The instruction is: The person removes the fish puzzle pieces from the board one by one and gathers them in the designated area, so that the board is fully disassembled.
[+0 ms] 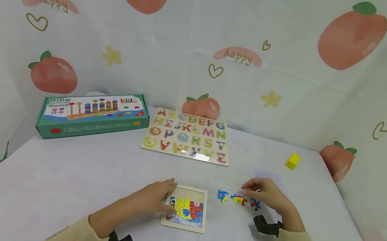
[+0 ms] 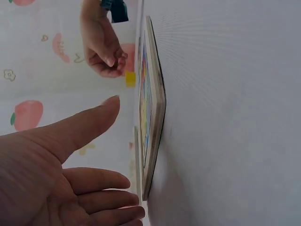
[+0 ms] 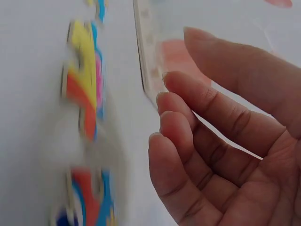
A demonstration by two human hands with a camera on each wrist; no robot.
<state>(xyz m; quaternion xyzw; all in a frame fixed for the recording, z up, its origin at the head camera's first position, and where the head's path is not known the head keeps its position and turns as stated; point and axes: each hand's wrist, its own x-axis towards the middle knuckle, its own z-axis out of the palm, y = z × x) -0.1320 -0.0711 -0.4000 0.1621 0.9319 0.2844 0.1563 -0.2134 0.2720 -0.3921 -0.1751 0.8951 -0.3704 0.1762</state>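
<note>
One puzzle board (image 1: 190,194) — between the hands (image 1: 154,196) (image 1: 270,194), nearer the left

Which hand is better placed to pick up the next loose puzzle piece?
Probably the right hand: it is empty, its fingers loosely curled, and close to the three loose pieces. The left hand is over by the puzzle tray, farther from them.

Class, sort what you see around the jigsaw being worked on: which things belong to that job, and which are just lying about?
Belong to the job:
wooden puzzle tray, partly filled, by the left hand
three loose puzzle pieces, near the right hand

Just lying about:
green Ring Challenge Game box
alphabet board
yellow block
</note>
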